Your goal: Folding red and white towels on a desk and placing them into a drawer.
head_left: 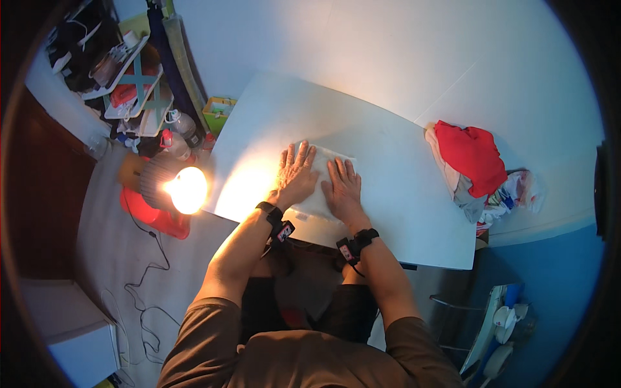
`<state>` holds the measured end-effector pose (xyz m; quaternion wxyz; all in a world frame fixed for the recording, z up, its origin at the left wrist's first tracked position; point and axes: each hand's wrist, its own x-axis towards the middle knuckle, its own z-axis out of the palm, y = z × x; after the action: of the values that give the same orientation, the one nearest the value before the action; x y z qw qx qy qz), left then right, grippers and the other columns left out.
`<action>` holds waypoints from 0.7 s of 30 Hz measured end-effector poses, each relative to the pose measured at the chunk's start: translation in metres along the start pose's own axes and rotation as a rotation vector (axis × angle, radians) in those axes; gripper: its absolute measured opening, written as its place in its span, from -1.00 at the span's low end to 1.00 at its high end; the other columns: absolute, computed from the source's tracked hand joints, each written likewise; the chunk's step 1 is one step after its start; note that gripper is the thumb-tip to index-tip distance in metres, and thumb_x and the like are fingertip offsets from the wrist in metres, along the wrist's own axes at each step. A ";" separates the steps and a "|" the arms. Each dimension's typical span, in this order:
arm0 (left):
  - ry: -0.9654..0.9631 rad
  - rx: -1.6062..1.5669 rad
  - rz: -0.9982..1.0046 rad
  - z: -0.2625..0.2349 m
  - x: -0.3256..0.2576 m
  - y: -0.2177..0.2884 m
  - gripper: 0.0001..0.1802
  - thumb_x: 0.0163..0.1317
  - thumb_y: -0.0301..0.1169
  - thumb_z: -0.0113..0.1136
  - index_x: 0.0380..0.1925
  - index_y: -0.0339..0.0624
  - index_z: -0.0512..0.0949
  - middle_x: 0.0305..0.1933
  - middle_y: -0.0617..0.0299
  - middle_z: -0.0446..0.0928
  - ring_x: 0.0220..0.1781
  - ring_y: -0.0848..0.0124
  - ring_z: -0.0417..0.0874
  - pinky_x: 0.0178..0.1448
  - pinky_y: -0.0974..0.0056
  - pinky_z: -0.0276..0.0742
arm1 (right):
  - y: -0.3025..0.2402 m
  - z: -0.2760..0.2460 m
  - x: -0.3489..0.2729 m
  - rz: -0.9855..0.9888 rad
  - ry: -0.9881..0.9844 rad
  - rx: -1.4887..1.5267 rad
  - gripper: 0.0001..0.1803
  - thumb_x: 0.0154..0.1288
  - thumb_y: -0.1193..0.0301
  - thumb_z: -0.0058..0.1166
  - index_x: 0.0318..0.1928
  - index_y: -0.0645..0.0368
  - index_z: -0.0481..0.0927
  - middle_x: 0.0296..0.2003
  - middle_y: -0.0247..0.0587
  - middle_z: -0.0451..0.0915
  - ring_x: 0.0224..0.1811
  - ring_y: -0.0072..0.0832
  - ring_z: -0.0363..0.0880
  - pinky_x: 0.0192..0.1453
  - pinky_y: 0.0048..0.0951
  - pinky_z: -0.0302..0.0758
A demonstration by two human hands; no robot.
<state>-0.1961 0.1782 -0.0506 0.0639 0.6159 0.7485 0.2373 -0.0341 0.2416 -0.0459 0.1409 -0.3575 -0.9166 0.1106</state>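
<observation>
A folded white cloth (317, 202) lies near the front edge of the white table (401, 187). My left hand (296, 173) presses flat on its left side, fingers stretched toward the far edge. On the right part of the cloth rests my right hand (343, 187), palm down with the fingers a little apart. Both hands cover much of the cloth, so its exact kind and folds are hard to make out. Each wrist wears a black strap with a small device.
A glowing lamp (186, 190) stands at the table's left edge. Red cloth (469, 157) and other fabrics are heaped at the right end. At the far left are a shelf rack (136, 90), plastic bottles (174, 143) and a green box (218, 115). A black cable (155, 258) trails over the floor.
</observation>
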 end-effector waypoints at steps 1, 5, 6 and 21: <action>0.022 -0.004 0.010 0.000 0.000 0.000 -0.29 0.31 -0.18 -0.06 0.41 -0.24 0.09 0.52 -0.12 -0.03 0.51 -0.22 -0.05 0.52 -0.17 -0.15 | 0.000 0.000 0.000 0.003 -0.002 -0.002 -0.37 0.37 0.13 -0.12 0.39 0.08 0.24 0.43 -0.10 0.13 0.51 -0.05 -0.04 0.44 0.19 -0.06; -0.009 0.067 0.002 -0.003 0.002 0.003 -0.28 0.31 -0.18 -0.06 0.41 -0.24 0.09 0.52 -0.12 -0.03 0.51 -0.22 -0.04 0.52 -0.17 -0.15 | 0.003 -0.001 0.000 0.023 0.044 0.013 -0.32 0.31 0.18 -0.01 0.38 0.16 0.23 0.42 0.01 0.13 0.47 -0.01 0.03 0.44 0.15 0.00; -0.006 0.066 -0.005 -0.003 0.002 0.004 -0.28 0.31 -0.17 -0.06 0.41 -0.24 0.08 0.52 -0.12 -0.03 0.51 -0.22 -0.04 0.52 -0.17 -0.16 | 0.004 -0.002 -0.003 0.002 0.058 0.060 -0.32 0.31 0.18 -0.01 0.38 0.16 0.23 0.42 0.01 0.13 0.47 -0.01 0.03 0.44 0.15 0.00; -0.280 0.129 0.036 -0.029 -0.010 0.028 -0.05 0.16 -0.04 0.12 0.48 -0.09 -0.07 0.57 -0.07 -0.19 0.56 -0.17 -0.20 0.53 -0.18 -0.27 | 0.004 -0.047 -0.066 0.478 -0.032 1.039 -0.66 -0.17 0.41 0.23 -0.31 0.35 0.65 -0.47 -0.24 0.61 -0.46 -0.51 0.49 -0.39 -0.46 0.41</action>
<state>-0.1802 0.1637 -0.0151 0.1238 0.6591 0.7348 0.1016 0.0303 0.2043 -0.0153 0.2551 -0.4371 -0.6375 0.5809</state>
